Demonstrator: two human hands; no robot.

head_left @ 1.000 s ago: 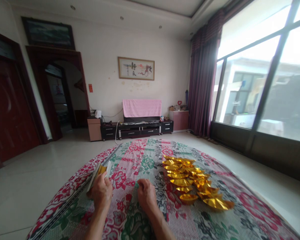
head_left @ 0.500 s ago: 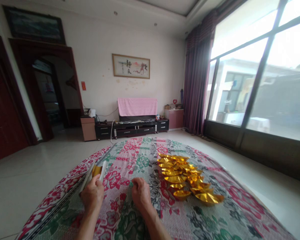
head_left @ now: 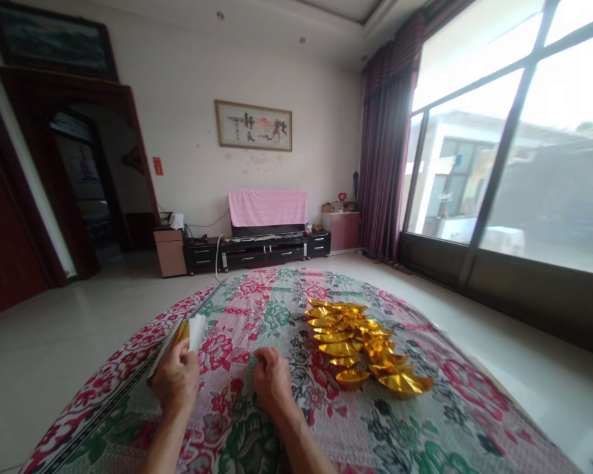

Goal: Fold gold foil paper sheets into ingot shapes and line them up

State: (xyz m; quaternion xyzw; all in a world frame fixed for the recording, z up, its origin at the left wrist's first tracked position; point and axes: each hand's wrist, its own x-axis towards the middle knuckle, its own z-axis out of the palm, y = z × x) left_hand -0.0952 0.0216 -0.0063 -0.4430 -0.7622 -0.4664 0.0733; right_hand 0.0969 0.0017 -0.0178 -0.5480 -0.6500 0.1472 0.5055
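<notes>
At the left side of the cloth, my left hand (head_left: 178,378) is wrapped round a stack of paper sheets (head_left: 196,330), its thumb pressed across a gold foil patch (head_left: 180,334) on top. The sheets' right edges are a little spread. My right hand (head_left: 273,380) is closed in a loose fist over the cloth, knuckles up, and nothing sticks out of it. To its right, folded gold foil paper ingots (head_left: 337,349) lie in two overlapping rows, boat-shaped and shiny.
A round table carries a flowered cloth (head_left: 227,421) in pink, green and grey. Beyond it stand a low black TV cabinet (head_left: 247,260) and a screen under a pink towel (head_left: 267,207). Large windows (head_left: 499,145) and a purple curtain (head_left: 385,158) are at the right; a doorway (head_left: 99,184) is at the left.
The sheets in my left hand have fanned apart slightly at their right edge. My right hand stays closed in about the same place. The whole view has shifted a little.
</notes>
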